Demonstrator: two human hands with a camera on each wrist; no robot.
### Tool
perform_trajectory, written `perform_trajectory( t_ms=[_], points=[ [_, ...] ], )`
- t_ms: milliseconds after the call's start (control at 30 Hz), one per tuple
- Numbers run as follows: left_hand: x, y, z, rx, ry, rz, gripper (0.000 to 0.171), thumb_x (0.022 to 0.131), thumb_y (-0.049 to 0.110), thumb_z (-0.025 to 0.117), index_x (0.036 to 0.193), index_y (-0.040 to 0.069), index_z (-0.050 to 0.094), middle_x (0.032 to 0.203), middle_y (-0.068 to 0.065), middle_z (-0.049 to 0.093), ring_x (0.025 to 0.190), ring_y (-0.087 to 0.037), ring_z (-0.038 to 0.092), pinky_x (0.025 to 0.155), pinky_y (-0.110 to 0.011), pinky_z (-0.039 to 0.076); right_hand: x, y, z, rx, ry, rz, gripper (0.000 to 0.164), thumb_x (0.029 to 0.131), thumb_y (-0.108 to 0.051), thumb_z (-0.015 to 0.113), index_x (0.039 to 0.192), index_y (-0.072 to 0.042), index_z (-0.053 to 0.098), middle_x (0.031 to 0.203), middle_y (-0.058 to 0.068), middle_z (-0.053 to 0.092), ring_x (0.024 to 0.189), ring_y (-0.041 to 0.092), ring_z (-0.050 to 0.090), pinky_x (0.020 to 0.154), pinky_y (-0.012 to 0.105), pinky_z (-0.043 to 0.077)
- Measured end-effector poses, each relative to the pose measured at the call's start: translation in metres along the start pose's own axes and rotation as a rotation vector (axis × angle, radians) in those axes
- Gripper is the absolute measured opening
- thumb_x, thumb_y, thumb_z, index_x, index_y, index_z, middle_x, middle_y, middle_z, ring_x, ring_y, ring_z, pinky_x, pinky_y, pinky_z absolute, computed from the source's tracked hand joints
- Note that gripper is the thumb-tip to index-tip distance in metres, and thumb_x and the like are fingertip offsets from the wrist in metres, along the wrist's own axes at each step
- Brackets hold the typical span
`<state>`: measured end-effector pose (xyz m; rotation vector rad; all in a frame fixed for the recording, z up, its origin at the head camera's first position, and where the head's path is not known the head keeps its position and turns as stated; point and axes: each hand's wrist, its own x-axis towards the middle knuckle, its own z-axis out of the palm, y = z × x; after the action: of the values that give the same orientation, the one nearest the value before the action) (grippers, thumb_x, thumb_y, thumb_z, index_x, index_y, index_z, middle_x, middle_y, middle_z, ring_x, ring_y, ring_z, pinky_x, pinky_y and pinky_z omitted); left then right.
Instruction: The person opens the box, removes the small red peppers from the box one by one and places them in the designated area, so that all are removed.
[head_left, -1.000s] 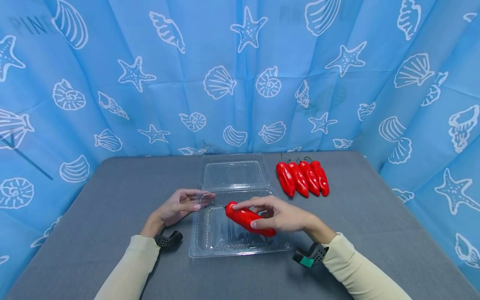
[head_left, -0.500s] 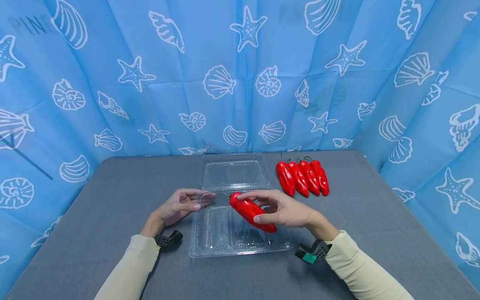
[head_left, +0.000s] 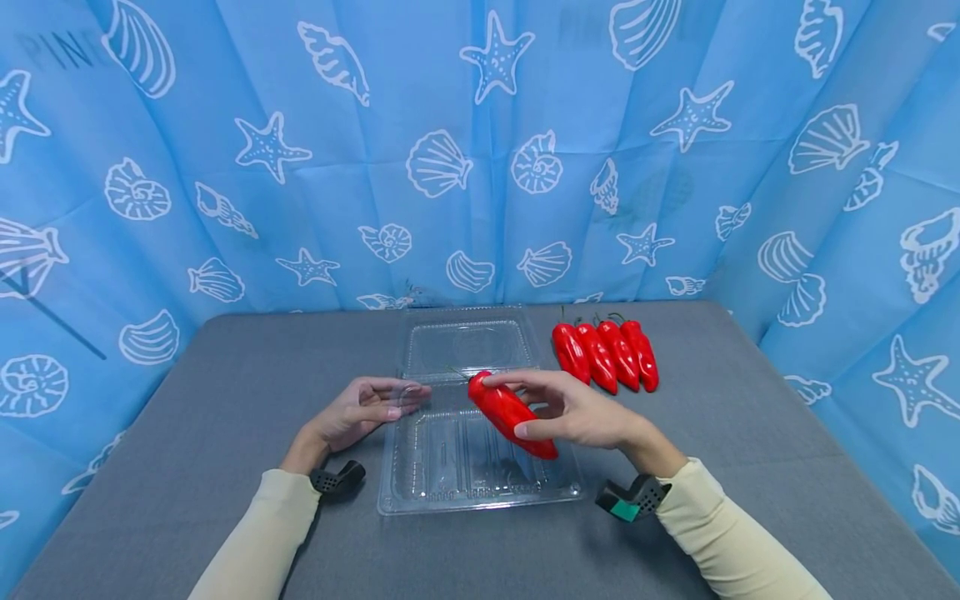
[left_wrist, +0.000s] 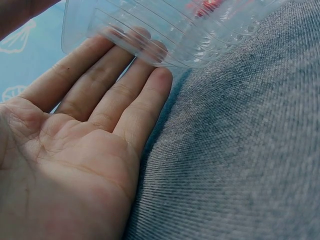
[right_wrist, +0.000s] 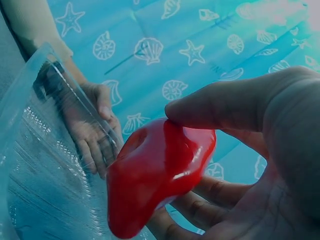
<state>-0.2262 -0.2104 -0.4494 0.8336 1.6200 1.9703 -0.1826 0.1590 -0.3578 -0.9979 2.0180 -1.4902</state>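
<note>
My right hand [head_left: 581,410] holds a glossy red pepper [head_left: 501,411] between thumb and fingers, over the near half of a clear plastic clamshell container [head_left: 420,503]. The pepper lies slantwise, its thin stem end pointing far left. In the right wrist view, the thumb presses on top of the pepper [right_wrist: 155,175] while the fingers support it underneath. Beside the container's left wall is my left hand [head_left: 367,414], its palm turned inward. Straight fingers [left_wrist: 135,102] reach to that wall in the left wrist view, with the tips against the clear plastic.
Several more red peppers [head_left: 600,358] lie side by side at the back right, stems pointing away. The container's lid [head_left: 468,346] is folded back flat behind its base. A grey cloth [head_left: 247,392] covers the table, and a blue shell-print curtain [head_left: 495,208] hangs behind.
My right hand has moved the pepper away from me and slightly right, from low over the base to nearer the lid hinge, tilting it more steeply. The left hand stays put.
</note>
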Motion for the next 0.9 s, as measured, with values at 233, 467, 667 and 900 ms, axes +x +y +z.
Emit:
perform_trajectory(
  t_ms=[233, 467, 667, 900],
  points=[
    [0.0, 0.0, 0.0, 0.003, -0.007, 0.007, 0.047, 0.095, 0.004, 0.063, 0.139, -0.011, 0.053, 0.141, -0.025, 0.056, 0.133, -0.03, 0.055, 0.113, -0.04, 0.042, -0.002, -0.003, -0.006, -0.021, 0.035, -0.023, 0.065, 0.088, -0.01, 0.074, 0.148, -0.014, 0.05, 0.142, 0.013, 0.051, 0.123, 0.039, 0.052, 0.092, 0.05, 0.057],
    [0.0, 0.0, 0.001, 0.008, 0.012, -0.015, 0.051, 0.093, 0.001, 0.063, 0.139, -0.015, 0.049, 0.142, -0.025, 0.056, 0.134, -0.03, 0.054, 0.113, -0.043, 0.041, -0.007, -0.004, -0.015, 0.005, 0.07, -0.039, 0.064, 0.09, -0.008, 0.072, 0.149, -0.013, 0.049, 0.142, 0.015, 0.05, 0.123, 0.041, 0.052, 0.088, 0.05, 0.059],
    [0.0, 0.0, 0.001, 0.002, 0.009, -0.007, 0.05, 0.093, 0.002, 0.063, 0.139, -0.014, 0.05, 0.142, -0.026, 0.056, 0.133, -0.03, 0.055, 0.113, -0.042, 0.042, -0.011, -0.005, -0.022, 0.002, 0.12, -0.029, 0.068, 0.086, -0.007, 0.075, 0.149, -0.014, 0.05, 0.139, 0.017, 0.052, 0.123, 0.041, 0.053, 0.087, 0.049, 0.06],
    [0.0, 0.001, 0.001, -0.007, -0.005, 0.008, 0.048, 0.094, 0.002, 0.063, 0.139, -0.013, 0.052, 0.142, -0.027, 0.055, 0.134, -0.03, 0.054, 0.114, -0.042, 0.041, -0.015, -0.007, -0.03, -0.023, 0.182, -0.004, 0.071, 0.084, -0.007, 0.078, 0.148, -0.017, 0.05, 0.138, 0.016, 0.053, 0.123, 0.041, 0.053, 0.086, 0.049, 0.06]
  ],
)
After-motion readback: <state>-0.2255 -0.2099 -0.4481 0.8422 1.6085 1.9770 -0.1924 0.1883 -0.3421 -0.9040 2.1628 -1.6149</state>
